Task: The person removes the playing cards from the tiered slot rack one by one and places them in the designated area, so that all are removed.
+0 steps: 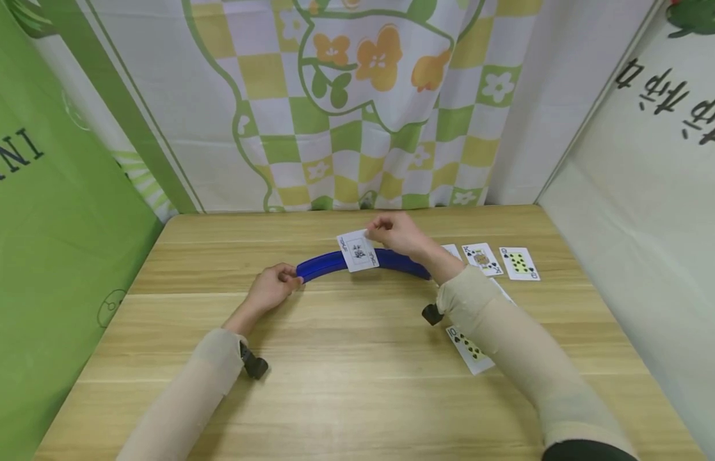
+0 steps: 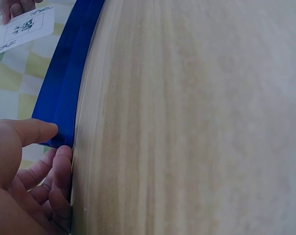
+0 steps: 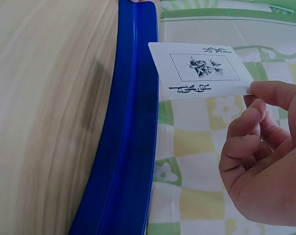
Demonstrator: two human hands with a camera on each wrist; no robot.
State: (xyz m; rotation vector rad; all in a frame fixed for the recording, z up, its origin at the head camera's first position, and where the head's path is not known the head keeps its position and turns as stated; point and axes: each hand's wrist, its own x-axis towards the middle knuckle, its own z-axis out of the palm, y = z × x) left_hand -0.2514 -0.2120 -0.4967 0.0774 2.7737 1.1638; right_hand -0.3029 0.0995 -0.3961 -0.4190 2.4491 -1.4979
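A curved blue card holder [image 1: 322, 265] lies on the wooden table, a groove running along its length. At its left end, my left hand [image 1: 272, 286] pinches it between thumb and fingers, as the left wrist view shows. My right hand [image 1: 400, 234] pinches a joker playing card [image 1: 358, 251] by one corner, thumb against fingertips. Held above the middle of the holder, the card faces up with its black-and-white figure showing. In the right wrist view the joker [image 3: 201, 71] is raised over the blue holder [image 3: 123, 122], apart from the right palm.
To the right lie a king [image 1: 482, 258], a spade card with a yellow middle [image 1: 519, 264] and a ten of spades [image 1: 470, 351]. Other cards are partly hidden under the right forearm. A patterned curtain [image 1: 357, 153] hangs behind the table; fabric walls stand at both sides.
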